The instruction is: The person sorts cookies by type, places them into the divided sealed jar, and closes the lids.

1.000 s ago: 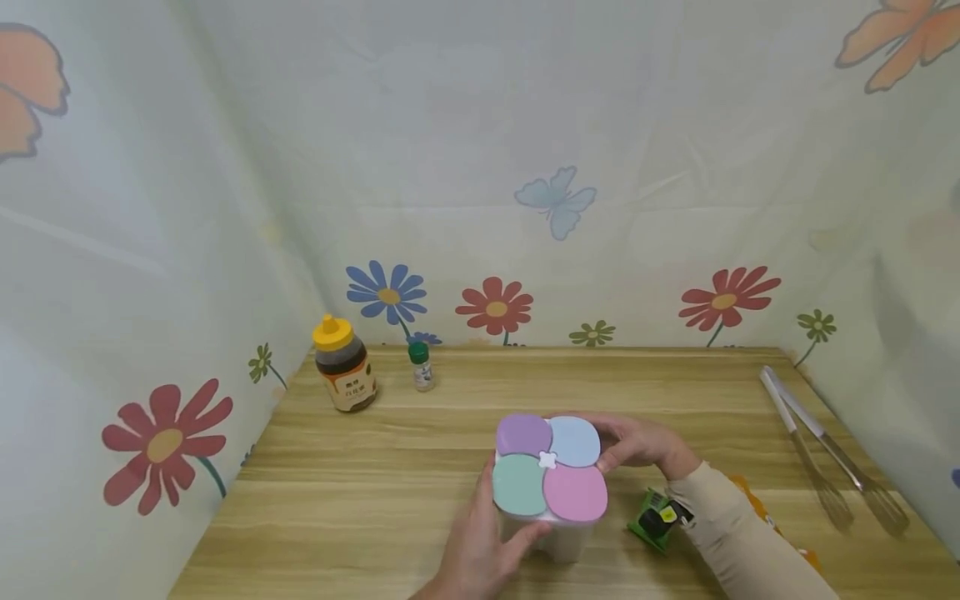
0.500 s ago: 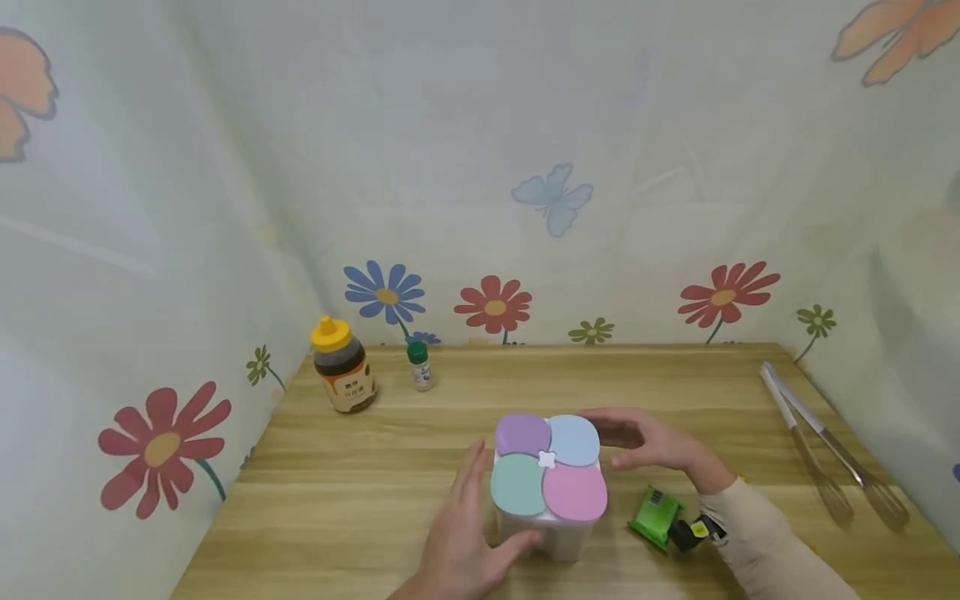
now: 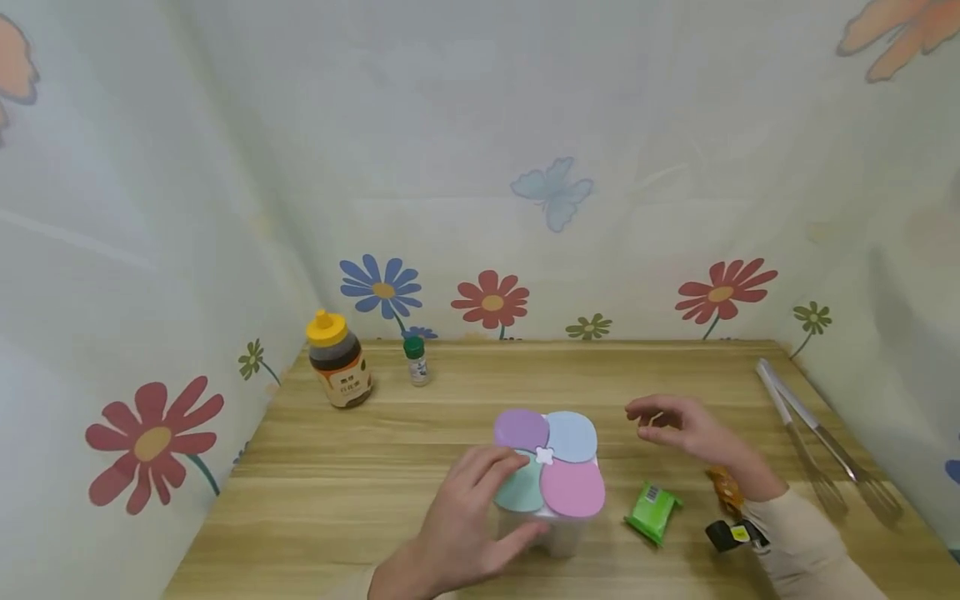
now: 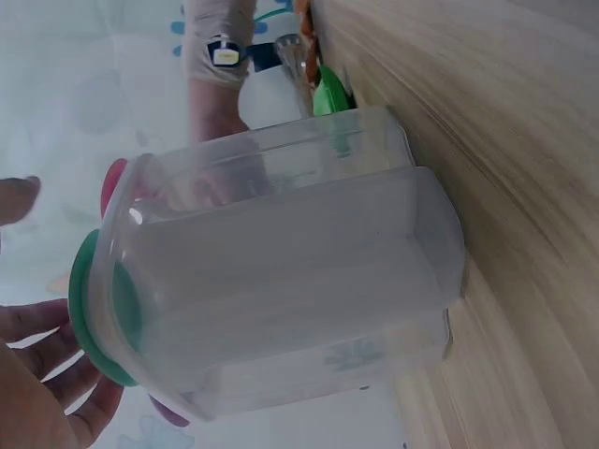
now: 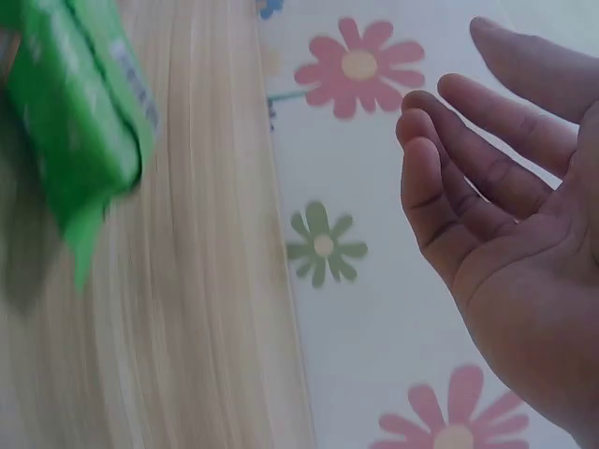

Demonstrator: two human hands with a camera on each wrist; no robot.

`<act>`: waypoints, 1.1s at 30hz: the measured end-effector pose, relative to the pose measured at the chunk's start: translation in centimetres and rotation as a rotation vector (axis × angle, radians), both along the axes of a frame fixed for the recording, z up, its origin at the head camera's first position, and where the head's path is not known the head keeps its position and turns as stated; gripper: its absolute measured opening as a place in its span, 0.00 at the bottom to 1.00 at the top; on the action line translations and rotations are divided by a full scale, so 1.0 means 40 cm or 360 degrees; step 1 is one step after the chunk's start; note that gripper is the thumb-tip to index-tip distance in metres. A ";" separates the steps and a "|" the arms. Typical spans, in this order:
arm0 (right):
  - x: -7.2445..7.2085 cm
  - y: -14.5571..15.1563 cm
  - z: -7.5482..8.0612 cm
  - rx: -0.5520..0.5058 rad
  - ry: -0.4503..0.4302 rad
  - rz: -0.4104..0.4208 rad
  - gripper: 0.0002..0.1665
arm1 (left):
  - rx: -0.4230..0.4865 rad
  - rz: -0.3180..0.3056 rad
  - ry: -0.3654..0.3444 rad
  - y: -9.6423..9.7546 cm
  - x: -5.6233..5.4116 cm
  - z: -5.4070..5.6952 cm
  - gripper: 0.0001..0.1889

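A translucent container [image 4: 290,271] stands upright on the table, its lid made of purple, pale blue, green and pink petals [image 3: 572,488] around a small white centre. My left hand [image 3: 461,521] reaches over the green petal [image 4: 82,309], its fingertips right at that petal's edge in the left wrist view, thumb held apart. To the right of the container, my right hand [image 3: 693,429] hovers in the air with loosely bent fingers and holds nothing. A green packet [image 3: 652,512] lies on the table between the container and the right sleeve.
An orange-brown packet [image 3: 725,489] lies partly hidden beside the right forearm. Metal tongs [image 3: 817,442] lie at the table's right side. At the back left stand a yellow-capped honey jar [image 3: 341,362] and a small green-capped shaker bottle [image 3: 417,363]. A flowered curtain [image 3: 450,167] encloses the table.
My right hand has let go of the container and moved off to the right. My left hand has left the container's side and come over the green petal. The container has stayed in place.
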State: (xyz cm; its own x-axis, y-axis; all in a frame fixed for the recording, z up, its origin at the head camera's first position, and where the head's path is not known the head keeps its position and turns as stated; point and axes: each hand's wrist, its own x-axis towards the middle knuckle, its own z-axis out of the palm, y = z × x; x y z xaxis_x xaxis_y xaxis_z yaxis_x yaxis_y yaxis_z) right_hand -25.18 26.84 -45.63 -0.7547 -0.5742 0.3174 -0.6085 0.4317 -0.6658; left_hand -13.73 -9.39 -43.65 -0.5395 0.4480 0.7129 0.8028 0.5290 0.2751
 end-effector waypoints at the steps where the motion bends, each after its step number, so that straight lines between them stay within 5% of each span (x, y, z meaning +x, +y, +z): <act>1: 0.004 0.007 0.001 0.0021 0.0013 -0.0049 0.17 | -0.0024 -0.0017 0.0022 0.004 -0.003 0.003 0.31; 9: 0.031 0.061 -0.004 0.0179 0.0064 -0.0272 0.15 | -0.0131 -0.0142 0.0206 0.035 -0.018 0.017 0.32; 14: 0.042 0.093 -0.011 0.0216 0.0041 -0.0306 0.16 | -0.0287 -0.0117 0.0278 0.055 -0.022 0.029 0.29; 21: 0.055 0.151 -0.039 0.0262 -0.0052 -0.0368 0.21 | -0.0534 -0.0118 0.0126 0.063 -0.024 0.039 0.26; 29: 0.072 0.186 -0.050 0.0467 -0.0234 -0.0543 0.26 | -0.0601 -0.0150 0.0235 0.067 -0.035 0.041 0.21; 33: 0.078 0.194 -0.062 0.0496 -0.0217 -0.0553 0.26 | -0.0626 -0.0157 0.0236 0.068 -0.038 0.043 0.22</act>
State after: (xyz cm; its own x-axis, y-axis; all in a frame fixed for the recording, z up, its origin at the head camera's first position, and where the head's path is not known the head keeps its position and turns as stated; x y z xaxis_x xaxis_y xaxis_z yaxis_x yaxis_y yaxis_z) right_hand -22.08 34.60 -48.12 -0.9413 -0.3329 0.0552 -0.3093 0.7855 -0.5360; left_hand -15.24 -6.68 -41.92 -0.3849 0.7455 0.5441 0.8704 0.4892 -0.0545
